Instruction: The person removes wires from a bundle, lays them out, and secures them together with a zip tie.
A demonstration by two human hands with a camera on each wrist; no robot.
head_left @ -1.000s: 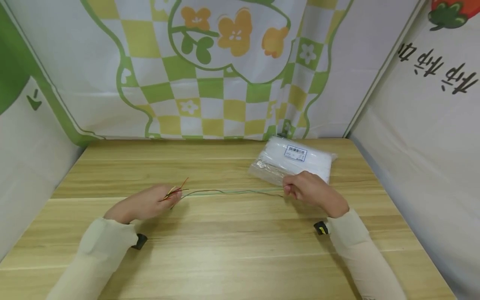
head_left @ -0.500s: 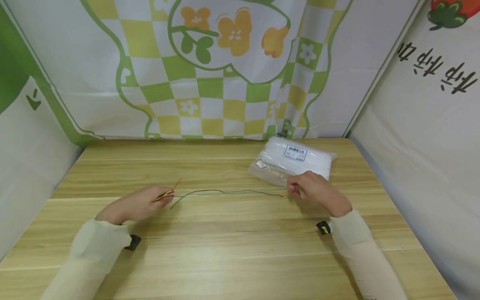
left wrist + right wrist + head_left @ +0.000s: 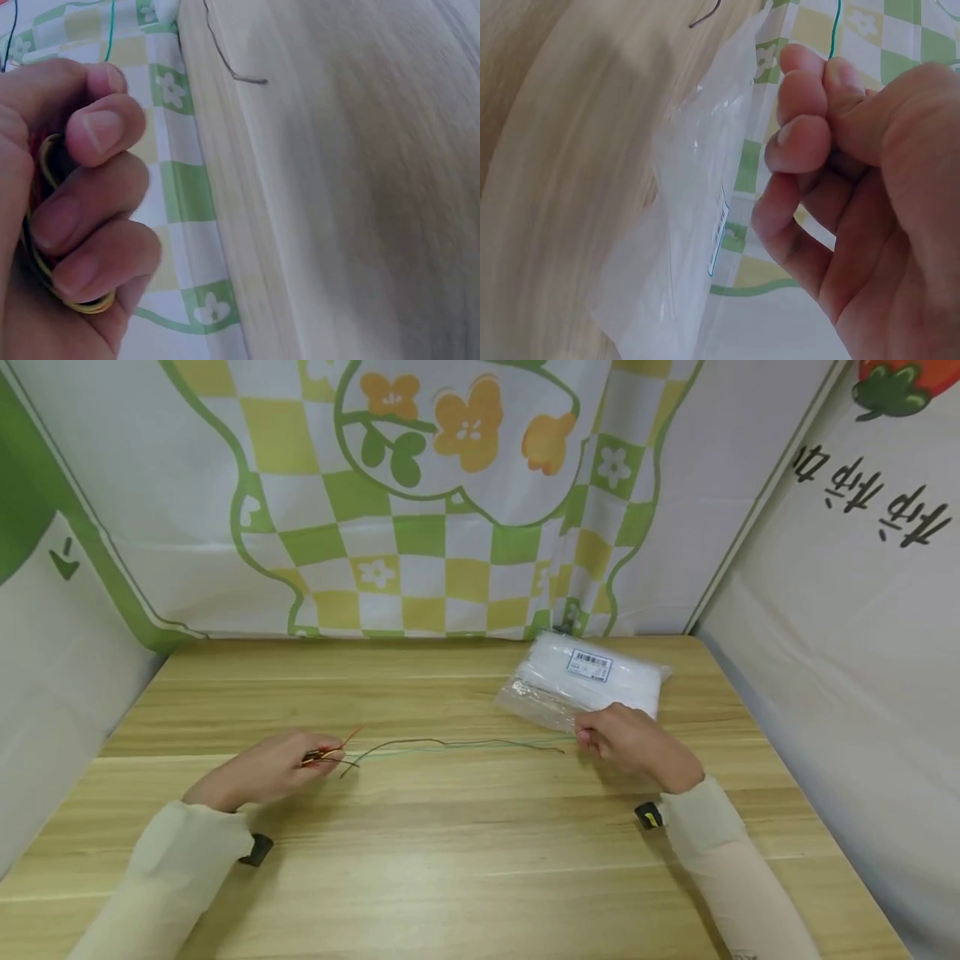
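A green wire runs nearly straight between the two hands above the table. My right hand pinches its right end between thumb and index finger; the right wrist view shows that green wire rising from the fingertips. At the left, my left hand pinches the other end. Its remaining fingers curl round a bundle of thin wires, yellow, red and dark, whose loose ends stick out past the hand. Beneath the green wire, a single brown wire lies on the tabletop, touched by neither hand.
A clear plastic bag of white contents with a barcode label lies at the back right, just behind my right hand. The wooden table ends at a checkered, flower-printed cloth. White cloth walls flank both sides.
My left hand has moved a little to the left with the wire bundle, and my right hand slightly to the right. The green wire spans a wider gap. The brown wire stays put.
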